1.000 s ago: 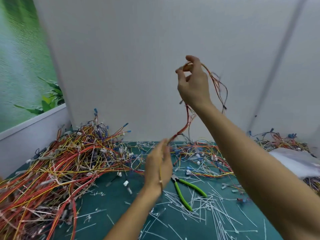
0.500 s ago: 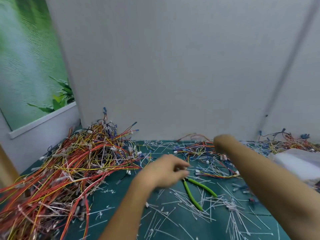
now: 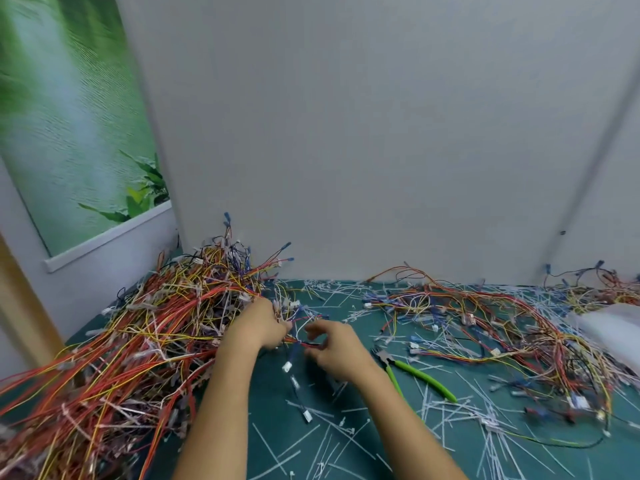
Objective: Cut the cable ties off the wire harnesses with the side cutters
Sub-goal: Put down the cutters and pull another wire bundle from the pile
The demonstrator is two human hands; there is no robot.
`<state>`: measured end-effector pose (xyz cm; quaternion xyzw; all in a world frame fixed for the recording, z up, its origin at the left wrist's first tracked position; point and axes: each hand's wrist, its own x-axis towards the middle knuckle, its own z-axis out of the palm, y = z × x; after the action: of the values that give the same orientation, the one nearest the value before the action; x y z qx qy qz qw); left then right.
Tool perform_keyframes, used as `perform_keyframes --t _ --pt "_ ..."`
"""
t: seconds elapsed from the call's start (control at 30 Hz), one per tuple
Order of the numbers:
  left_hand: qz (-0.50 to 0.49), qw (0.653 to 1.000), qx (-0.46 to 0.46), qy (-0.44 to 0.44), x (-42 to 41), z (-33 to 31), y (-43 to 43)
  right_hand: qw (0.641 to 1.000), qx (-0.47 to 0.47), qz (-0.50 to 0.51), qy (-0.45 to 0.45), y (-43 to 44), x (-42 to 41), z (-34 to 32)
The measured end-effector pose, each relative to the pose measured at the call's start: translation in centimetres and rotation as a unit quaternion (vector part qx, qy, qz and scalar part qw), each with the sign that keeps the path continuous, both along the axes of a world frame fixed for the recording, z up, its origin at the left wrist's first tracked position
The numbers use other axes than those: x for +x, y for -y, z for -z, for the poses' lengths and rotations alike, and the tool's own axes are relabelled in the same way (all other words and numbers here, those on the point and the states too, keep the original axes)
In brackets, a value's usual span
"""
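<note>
Grey partition panels (image 3: pixel 346 133) are closing off the back of a green-topped bench (image 3: pixel 270 400), and one poster of green leaves (image 3: pixel 76 116) is hanging on the wall to the left. Across the bench the wire harnesses (image 3: pixel 156 323) are lying in three groups: one big heap (image 3: pixel 104 375) of red, orange and yellow wires is filling the left side, one flatter spread (image 3: pixel 485 317) is covering the right side, and one smaller tangle (image 3: pixel 609 289) is sitting in the far right corner. Two hands are working between the heap and the spread, at the heap's right edge. The left hand (image 3: pixel 263 323) is curling its fingers round a loose harness (image 3: pixel 301 342) where it is leaving the heap, and the right hand (image 3: pixel 334 348), just beside it, is pinching the same harness's red and dark wires with bent fingers; motion blur is hiding the exact fingertips. Three white connectors (image 3: pixel 287 367) are dangling on thin wires below the two hands. One pair of side cutters (image 3: pixel 415 372) is lying on the bench just right of the right wrist, held by neither hand, its two green handles pointing toward the near right. Cut white cable ties (image 3: pixel 346 438) are lying scattered over the bench, too many to count, thickest near the cutters. One blurred white object (image 3: pixel 616 323) is resting at the right edge.
</note>
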<state>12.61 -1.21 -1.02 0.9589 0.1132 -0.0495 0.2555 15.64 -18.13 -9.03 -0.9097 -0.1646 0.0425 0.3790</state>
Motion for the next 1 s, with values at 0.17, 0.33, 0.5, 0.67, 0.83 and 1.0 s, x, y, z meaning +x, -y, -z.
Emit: perform_keyframes --t 0.17,0.33,0.5,0.67,0.83,1.0 --pt "-0.004 0.999 -0.026 0.020 0.6 0.6 0.6 0.997 0.039 0.035 0.053 0.7 -0.2 0.7" --pt "0.000 0.998 -0.035 0.050 0.5 0.1 0.4 0.986 0.073 0.069 0.130 1.7 0.2 -0.8" --pt "0.004 0.998 -0.022 0.058 0.2 -0.2 -0.2 0.985 0.105 0.075 0.116 2.7 0.4 -1.6" --pt "0.016 0.998 -0.010 0.054 0.2 -0.2 -0.5 0.991 0.105 0.060 0.050 3.0 0.1 -2.4" --pt "0.027 0.999 -0.010 0.032 0.9 0.2 -0.8 0.994 0.107 0.026 0.002 3.3 0.1 -2.8" --pt "0.035 0.999 -0.019 0.011 1.4 1.2 -1.0 0.992 0.122 0.018 0.028 3.0 -0.2 -3.2"
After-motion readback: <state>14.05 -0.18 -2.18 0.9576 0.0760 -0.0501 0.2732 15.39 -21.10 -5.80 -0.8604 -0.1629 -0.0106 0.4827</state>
